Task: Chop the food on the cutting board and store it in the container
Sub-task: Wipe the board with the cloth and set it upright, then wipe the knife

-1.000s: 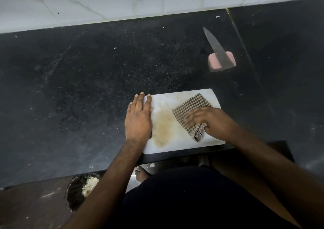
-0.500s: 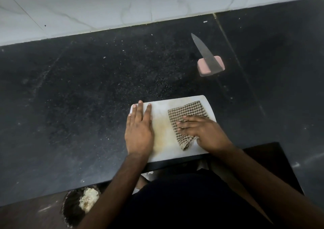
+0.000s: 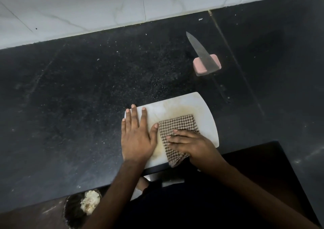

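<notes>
A white cutting board [image 3: 203, 114] with a brownish stain lies at the front edge of the black counter. My left hand [image 3: 137, 135] rests flat on the board's left end, fingers straight. My right hand [image 3: 191, 145] presses a brown checked cloth [image 3: 177, 125] flat against the board's middle. No food lies on the board. A knife [image 3: 201, 53] lies further back to the right, its blade propped on a pink block [image 3: 199, 67]. Below the counter edge at the lower left stands a dark container [image 3: 73, 211] with pale chopped scraps inside.
The black stone counter [image 3: 78, 106] is strewn with small pale crumbs behind the board. A white tiled wall [image 3: 105, 6] runs along the back. A seam crosses the counter to the right of the knife.
My right hand has slid the cloth leftwards and nearer on the board, going from bunching it to pressing it flat. My left hand has stayed on the board's left end.
</notes>
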The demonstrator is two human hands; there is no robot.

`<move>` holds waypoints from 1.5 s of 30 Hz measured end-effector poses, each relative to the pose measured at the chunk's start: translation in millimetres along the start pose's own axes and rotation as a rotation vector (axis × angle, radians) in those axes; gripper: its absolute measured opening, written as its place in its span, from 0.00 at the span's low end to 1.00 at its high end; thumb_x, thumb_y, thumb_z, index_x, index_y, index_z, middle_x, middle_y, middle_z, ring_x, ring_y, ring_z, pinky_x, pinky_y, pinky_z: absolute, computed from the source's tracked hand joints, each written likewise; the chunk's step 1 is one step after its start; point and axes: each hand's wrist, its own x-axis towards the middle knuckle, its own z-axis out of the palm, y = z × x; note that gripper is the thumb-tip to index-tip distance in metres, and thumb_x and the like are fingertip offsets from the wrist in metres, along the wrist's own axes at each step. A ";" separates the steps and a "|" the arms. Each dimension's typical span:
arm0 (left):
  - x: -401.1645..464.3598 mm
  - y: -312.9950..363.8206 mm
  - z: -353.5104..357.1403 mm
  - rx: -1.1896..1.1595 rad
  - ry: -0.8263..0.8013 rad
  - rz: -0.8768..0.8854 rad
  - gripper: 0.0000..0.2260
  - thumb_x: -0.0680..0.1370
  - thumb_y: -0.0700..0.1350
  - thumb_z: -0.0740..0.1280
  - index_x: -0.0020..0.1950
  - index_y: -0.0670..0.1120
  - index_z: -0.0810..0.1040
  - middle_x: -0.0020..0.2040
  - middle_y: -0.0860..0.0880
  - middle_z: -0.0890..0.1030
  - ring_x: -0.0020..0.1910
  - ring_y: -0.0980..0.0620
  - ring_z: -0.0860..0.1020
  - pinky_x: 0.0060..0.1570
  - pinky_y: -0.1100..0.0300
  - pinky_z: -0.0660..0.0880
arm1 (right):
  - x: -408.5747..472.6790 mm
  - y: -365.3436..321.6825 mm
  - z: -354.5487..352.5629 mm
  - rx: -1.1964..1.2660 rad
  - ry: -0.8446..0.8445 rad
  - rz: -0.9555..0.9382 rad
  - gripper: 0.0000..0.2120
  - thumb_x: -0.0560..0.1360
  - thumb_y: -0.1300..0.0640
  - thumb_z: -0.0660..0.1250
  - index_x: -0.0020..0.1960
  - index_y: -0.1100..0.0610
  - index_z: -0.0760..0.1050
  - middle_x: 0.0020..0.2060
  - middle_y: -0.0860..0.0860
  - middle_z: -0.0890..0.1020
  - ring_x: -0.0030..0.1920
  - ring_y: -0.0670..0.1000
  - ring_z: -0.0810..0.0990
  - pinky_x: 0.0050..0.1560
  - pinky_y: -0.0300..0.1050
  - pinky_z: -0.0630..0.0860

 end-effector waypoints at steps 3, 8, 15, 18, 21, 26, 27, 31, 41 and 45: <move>-1.3 -1.1 1.0 -0.001 0.002 -0.006 0.32 0.84 0.65 0.47 0.84 0.50 0.53 0.85 0.44 0.47 0.83 0.45 0.44 0.81 0.46 0.47 | -5.8 17.4 -11.7 -0.027 0.091 0.102 0.27 0.66 0.70 0.68 0.60 0.49 0.84 0.62 0.42 0.82 0.67 0.49 0.77 0.63 0.46 0.77; -3.0 -0.5 -0.4 -0.014 0.006 -0.014 0.32 0.84 0.65 0.46 0.84 0.50 0.52 0.84 0.45 0.47 0.83 0.45 0.43 0.81 0.46 0.46 | -6.0 26.2 -27.6 -0.125 0.244 0.254 0.29 0.64 0.71 0.59 0.57 0.52 0.86 0.57 0.45 0.85 0.63 0.51 0.80 0.59 0.50 0.81; -3.1 0.2 1.7 -0.007 0.005 -0.010 0.31 0.84 0.63 0.47 0.84 0.48 0.53 0.84 0.44 0.48 0.83 0.44 0.45 0.81 0.44 0.49 | 7.8 -11.4 -19.9 -0.139 0.153 0.002 0.28 0.71 0.64 0.54 0.65 0.53 0.81 0.66 0.49 0.81 0.67 0.54 0.78 0.67 0.48 0.74; -3.0 0.1 1.1 -0.003 0.008 -0.002 0.31 0.84 0.62 0.47 0.84 0.48 0.54 0.84 0.43 0.48 0.83 0.43 0.45 0.81 0.44 0.50 | -0.4 -5.7 1.2 -0.183 -0.010 -0.097 0.22 0.75 0.60 0.58 0.64 0.50 0.81 0.66 0.46 0.80 0.68 0.53 0.76 0.65 0.52 0.77; -2.1 1.5 -0.1 -0.016 0.005 -0.001 0.32 0.84 0.65 0.46 0.84 0.49 0.53 0.84 0.44 0.48 0.83 0.44 0.44 0.81 0.46 0.47 | -5.1 16.2 -7.6 -0.109 -0.013 -0.059 0.23 0.74 0.60 0.57 0.61 0.47 0.83 0.63 0.43 0.82 0.67 0.51 0.78 0.64 0.54 0.76; -3.4 -0.1 -0.7 -0.014 -0.006 -0.008 0.32 0.84 0.66 0.45 0.84 0.50 0.51 0.84 0.45 0.46 0.83 0.45 0.43 0.81 0.46 0.46 | -12.2 41.1 -43.1 -0.142 0.106 0.167 0.29 0.61 0.71 0.66 0.56 0.49 0.86 0.57 0.44 0.85 0.62 0.51 0.81 0.57 0.55 0.80; -3.5 -0.2 0.0 -0.012 -0.005 -0.008 0.32 0.84 0.66 0.45 0.84 0.50 0.51 0.84 0.45 0.46 0.83 0.45 0.43 0.81 0.46 0.46 | -13.4 41.4 -44.8 -0.176 0.145 0.170 0.27 0.64 0.70 0.62 0.56 0.51 0.85 0.57 0.46 0.85 0.61 0.52 0.81 0.56 0.55 0.81; -2.5 -0.1 2.2 -0.008 -0.008 -0.010 0.32 0.84 0.64 0.45 0.84 0.49 0.51 0.84 0.44 0.46 0.83 0.44 0.43 0.81 0.45 0.46 | 0.0 14.7 -39.2 -0.171 0.216 0.090 0.31 0.68 0.67 0.51 0.64 0.56 0.82 0.64 0.50 0.82 0.66 0.54 0.78 0.66 0.54 0.76; -3.7 1.6 1.5 0.043 -0.004 0.003 0.27 0.85 0.58 0.46 0.84 0.55 0.51 0.84 0.41 0.47 0.83 0.40 0.45 0.81 0.42 0.49 | 26.3 3.5 -7.9 -0.180 -0.003 -0.020 0.24 0.76 0.56 0.53 0.62 0.49 0.83 0.64 0.46 0.82 0.66 0.54 0.78 0.64 0.53 0.77; -3.7 1.3 1.4 0.017 -0.004 -0.001 0.27 0.85 0.62 0.46 0.84 0.56 0.52 0.84 0.42 0.47 0.83 0.41 0.44 0.81 0.44 0.46 | 52.9 34.9 -25.7 -0.201 0.133 0.207 0.33 0.67 0.77 0.64 0.64 0.51 0.82 0.65 0.48 0.81 0.68 0.54 0.77 0.68 0.51 0.74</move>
